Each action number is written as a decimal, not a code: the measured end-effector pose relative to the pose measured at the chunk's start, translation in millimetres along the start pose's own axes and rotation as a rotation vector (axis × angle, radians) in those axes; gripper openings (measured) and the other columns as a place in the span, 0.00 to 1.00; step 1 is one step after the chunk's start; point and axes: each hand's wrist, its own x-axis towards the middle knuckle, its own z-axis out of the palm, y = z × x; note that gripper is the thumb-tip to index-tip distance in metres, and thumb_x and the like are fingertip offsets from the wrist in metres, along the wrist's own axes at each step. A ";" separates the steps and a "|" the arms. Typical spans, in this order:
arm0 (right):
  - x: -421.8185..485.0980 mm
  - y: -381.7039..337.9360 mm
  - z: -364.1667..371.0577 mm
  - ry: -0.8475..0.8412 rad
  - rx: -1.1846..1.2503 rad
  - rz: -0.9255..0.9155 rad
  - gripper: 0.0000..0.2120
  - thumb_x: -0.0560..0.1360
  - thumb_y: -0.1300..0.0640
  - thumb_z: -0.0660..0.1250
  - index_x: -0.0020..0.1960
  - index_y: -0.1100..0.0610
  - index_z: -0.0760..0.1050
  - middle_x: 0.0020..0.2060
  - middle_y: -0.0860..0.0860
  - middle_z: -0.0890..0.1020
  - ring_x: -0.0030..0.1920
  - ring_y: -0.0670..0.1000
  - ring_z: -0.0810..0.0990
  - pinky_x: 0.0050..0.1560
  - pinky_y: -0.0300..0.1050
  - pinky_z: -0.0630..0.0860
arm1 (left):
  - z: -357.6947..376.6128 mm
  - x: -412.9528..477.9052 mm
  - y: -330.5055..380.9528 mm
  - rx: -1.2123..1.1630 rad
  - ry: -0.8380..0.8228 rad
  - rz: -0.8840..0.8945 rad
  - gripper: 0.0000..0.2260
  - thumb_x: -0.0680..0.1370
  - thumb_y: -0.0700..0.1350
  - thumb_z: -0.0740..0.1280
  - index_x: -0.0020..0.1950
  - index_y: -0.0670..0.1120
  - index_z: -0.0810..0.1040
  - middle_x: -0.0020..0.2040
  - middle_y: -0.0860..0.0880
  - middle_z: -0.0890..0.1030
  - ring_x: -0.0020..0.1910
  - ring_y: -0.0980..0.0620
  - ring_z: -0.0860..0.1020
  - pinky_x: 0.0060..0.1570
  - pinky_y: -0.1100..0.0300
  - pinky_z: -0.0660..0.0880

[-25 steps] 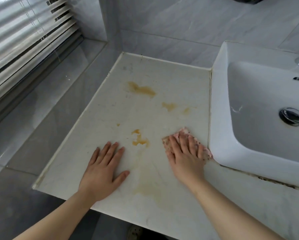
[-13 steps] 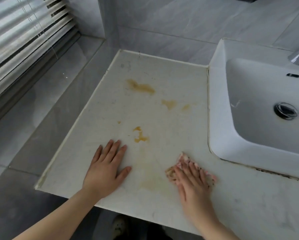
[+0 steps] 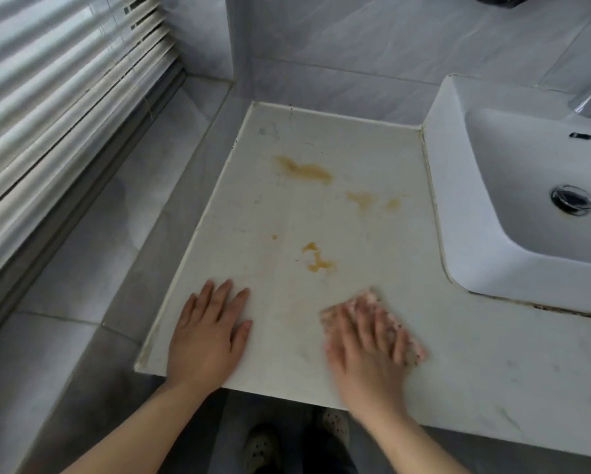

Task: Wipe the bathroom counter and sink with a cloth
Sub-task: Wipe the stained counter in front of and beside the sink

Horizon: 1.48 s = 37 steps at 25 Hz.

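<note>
Counter [image 3: 355, 220], pale and blotched with yellow-brown stains [image 3: 304, 171], meets the white sink [image 3: 458, 213] on its right. Left hand [image 3: 208, 336] lies flat, fingers spread; right hand [image 3: 369, 347] presses the pink cloth [image 3: 372, 297] flat near the front edge.

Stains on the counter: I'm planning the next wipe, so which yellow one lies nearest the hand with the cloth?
The small two-part stain just beyond the right hand; the others lie farther back.
</note>
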 end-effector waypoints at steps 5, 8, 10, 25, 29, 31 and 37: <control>16.8 -70.1 11.8 -0.046 0.050 -0.366 0.22 0.80 0.44 0.46 0.65 0.45 0.73 0.66 0.47 0.75 0.67 0.54 0.72 0.65 0.58 0.56 | -0.9 -1.4 -2.9 -0.071 -0.027 -0.033 0.25 0.80 0.55 0.44 0.68 0.47 0.71 0.68 0.44 0.72 0.69 0.43 0.68 0.67 0.54 0.52; 59.1 -40.4 13.3 -0.057 -0.021 -0.169 0.22 0.74 0.46 0.53 0.61 0.47 0.78 0.62 0.49 0.79 0.61 0.56 0.78 0.62 0.54 0.58 | 0.4 0.8 -2.3 -0.042 -0.030 -0.015 0.22 0.78 0.52 0.49 0.66 0.48 0.73 0.66 0.45 0.74 0.67 0.42 0.70 0.65 0.52 0.55; 48.3 -19.2 6.8 -0.002 -0.011 -0.098 0.22 0.75 0.48 0.52 0.61 0.51 0.78 0.61 0.51 0.79 0.60 0.58 0.78 0.64 0.53 0.56 | -0.4 6.0 -1.4 -0.038 -0.038 -0.026 0.23 0.77 0.54 0.50 0.67 0.49 0.72 0.68 0.46 0.73 0.68 0.43 0.68 0.66 0.53 0.52; 112.2 -53.8 13.3 -0.183 0.011 -0.302 0.25 0.76 0.43 0.50 0.72 0.44 0.65 0.72 0.46 0.66 0.72 0.54 0.65 0.68 0.66 0.53 | 5.9 34.7 0.8 -0.014 -0.047 0.005 0.27 0.77 0.60 0.45 0.74 0.51 0.60 0.74 0.48 0.61 0.74 0.48 0.54 0.69 0.57 0.36; 72.1 -9.2 9.5 -0.110 -0.019 -0.512 0.22 0.75 0.45 0.53 0.67 0.46 0.71 0.67 0.47 0.74 0.65 0.54 0.75 0.64 0.63 0.61 | 8.6 33.3 0.7 0.029 -0.042 0.005 0.28 0.80 0.59 0.41 0.73 0.47 0.63 0.72 0.46 0.66 0.72 0.46 0.60 0.70 0.53 0.43; 96.2 12.6 11.1 -0.021 -0.045 -0.322 0.23 0.74 0.45 0.53 0.65 0.48 0.74 0.65 0.49 0.76 0.63 0.56 0.76 0.61 0.67 0.66 | 8.4 33.1 1.4 0.044 -0.034 0.006 0.28 0.80 0.58 0.40 0.73 0.47 0.63 0.72 0.46 0.67 0.71 0.45 0.62 0.69 0.52 0.46; 104.9 -54.5 18.4 -0.079 0.021 -0.384 0.27 0.72 0.46 0.54 0.69 0.51 0.68 0.62 0.50 0.78 0.63 0.55 0.76 0.63 0.65 0.66 | 8.2 33.3 -2.6 0.055 -0.044 0.035 0.26 0.81 0.57 0.42 0.73 0.45 0.61 0.72 0.46 0.65 0.72 0.48 0.57 0.69 0.52 0.46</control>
